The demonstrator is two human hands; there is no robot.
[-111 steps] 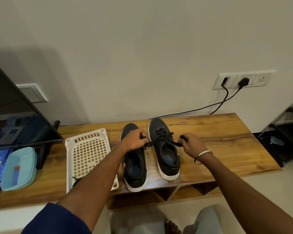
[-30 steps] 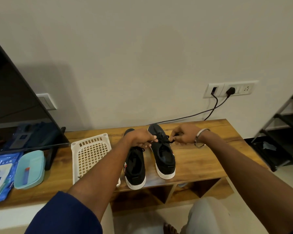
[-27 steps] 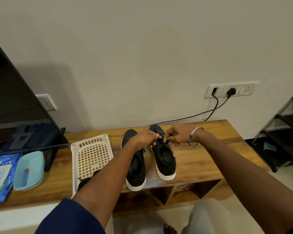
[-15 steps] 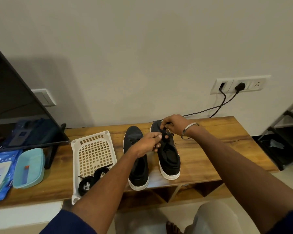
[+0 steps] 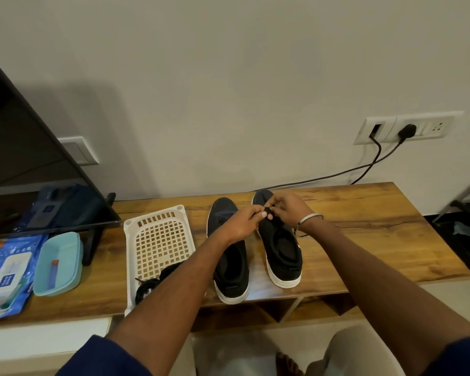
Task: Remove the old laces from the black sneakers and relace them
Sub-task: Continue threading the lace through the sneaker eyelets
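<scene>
- Sneakers first: the left sneaker point(image 5: 229, 256) and the right sneaker point(image 5: 281, 240) stand side by side on the wooden surface point(image 5: 377, 226), heels toward the person, toes toward the wall, just right of the white basket point(image 5: 158, 240).
- They look soft and black, with white soles and open collars; a dark coil of laces point(image 5: 149, 286) lies at the near end of the basket.
- Now the hands: left hand point(image 5: 242, 222) and right hand point(image 5: 289, 208) meet over the right sneaker's tongue, fingertips pinched together on something dark, probably a lace point(image 5: 267, 211), though it is too small to be sure.
- Risk, as I read it: a pull with nobody holding the sneaker down could drag it into its neighbour or toward the near edge.
- Another risk: black lace on black fabric, eyelets hidden behind the fingers, so a skipped or crossed eyelet looks quite possible.
</scene>
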